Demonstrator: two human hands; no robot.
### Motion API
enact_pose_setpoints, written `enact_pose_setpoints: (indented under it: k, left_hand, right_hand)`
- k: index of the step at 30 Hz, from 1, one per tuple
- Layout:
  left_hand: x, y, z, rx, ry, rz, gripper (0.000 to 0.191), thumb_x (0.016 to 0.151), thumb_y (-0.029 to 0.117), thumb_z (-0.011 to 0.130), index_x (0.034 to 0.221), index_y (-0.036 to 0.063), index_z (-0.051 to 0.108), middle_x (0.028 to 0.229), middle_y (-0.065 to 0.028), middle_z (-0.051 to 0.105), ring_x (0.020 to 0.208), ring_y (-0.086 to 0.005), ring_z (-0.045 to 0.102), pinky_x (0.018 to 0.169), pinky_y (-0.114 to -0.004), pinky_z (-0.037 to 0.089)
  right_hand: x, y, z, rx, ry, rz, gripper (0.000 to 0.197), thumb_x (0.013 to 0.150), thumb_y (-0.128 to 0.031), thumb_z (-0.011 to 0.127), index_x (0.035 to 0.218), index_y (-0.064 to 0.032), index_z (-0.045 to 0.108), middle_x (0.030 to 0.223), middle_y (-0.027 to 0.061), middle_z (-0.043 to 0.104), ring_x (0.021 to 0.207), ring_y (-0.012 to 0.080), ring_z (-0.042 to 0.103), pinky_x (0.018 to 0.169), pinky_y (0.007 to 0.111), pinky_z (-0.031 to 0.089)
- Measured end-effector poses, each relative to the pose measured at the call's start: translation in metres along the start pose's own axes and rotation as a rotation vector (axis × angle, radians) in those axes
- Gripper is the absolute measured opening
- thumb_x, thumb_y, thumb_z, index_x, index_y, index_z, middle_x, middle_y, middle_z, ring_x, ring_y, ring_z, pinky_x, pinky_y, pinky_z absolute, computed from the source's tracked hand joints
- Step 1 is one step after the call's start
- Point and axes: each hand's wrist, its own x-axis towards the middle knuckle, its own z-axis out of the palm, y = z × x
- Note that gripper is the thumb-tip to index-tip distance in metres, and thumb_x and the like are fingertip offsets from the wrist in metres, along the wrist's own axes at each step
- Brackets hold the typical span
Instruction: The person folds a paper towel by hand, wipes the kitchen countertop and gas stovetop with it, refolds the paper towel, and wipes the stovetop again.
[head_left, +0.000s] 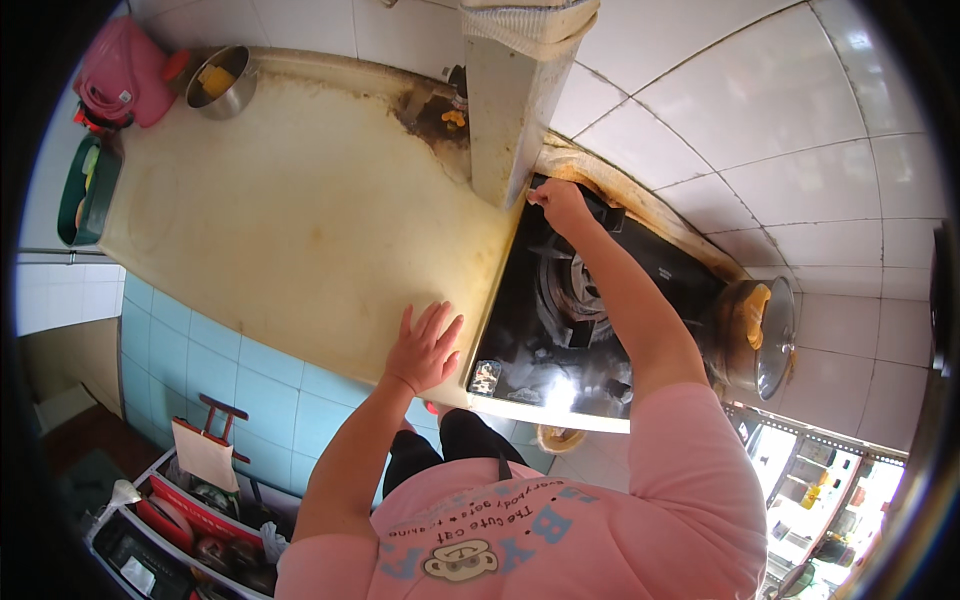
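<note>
My left hand (424, 348) lies palm down with its fingers spread on the front edge of a stained, cream-coloured countertop (292, 232). Next to it is a black glass-topped gas stove (510, 322). My right arm stretches across the stove, and partly covers its round burner (559, 281). At the stove's back left corner, near the foot of a pale upright column (504, 120), is my right hand (561, 204) with its fingers curled together. A small pale bit shows at the fingertips, but whether it is a held thing cannot be told.
A lidded pot (739, 341) stands at the stove's right end. At the counter's far left are a metal bowl (225, 101) with a yellow item inside, a pink plastic container (131, 75) and a green bin (94, 202). A storage rack (210, 517) stands on the floor at lower left.
</note>
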Motion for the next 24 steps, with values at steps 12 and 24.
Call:
enact_pose_setpoints:
  k: [12,24]
  left_hand:
    - [0.0,0.004,-0.001,0.006,0.018,-0.001,0.057,0.083,0.035,0.064,0.135,0.0134,0.055,0.145,-0.0118,0.045,0.136,-0.0273,0.04,0.114,-0.06,0.022]
    - [0.004,0.006,0.001,-0.005,0.026,-0.003,0.055,0.083,0.034,0.064,0.133,0.0128,0.056,0.143,-0.012,0.046,0.135,-0.0274,0.041,0.114,-0.058,0.022]
  right_hand:
    - [-0.015,-0.008,-0.016,0.319,-0.489,0.168,0.013,0.081,0.001,0.066,0.089,-0.0029,0.075,0.078,0.0107,0.072,0.071,0.0182,0.068,0.063,0.032,0.052]
    - [-0.015,0.063,-0.024,-0.108,0.14,0.161,0.011,0.083,-0.016,0.068,0.085,-0.0068,0.075,0.082,0.0172,0.07,0.079,0.0356,0.067,0.072,0.042,0.053]
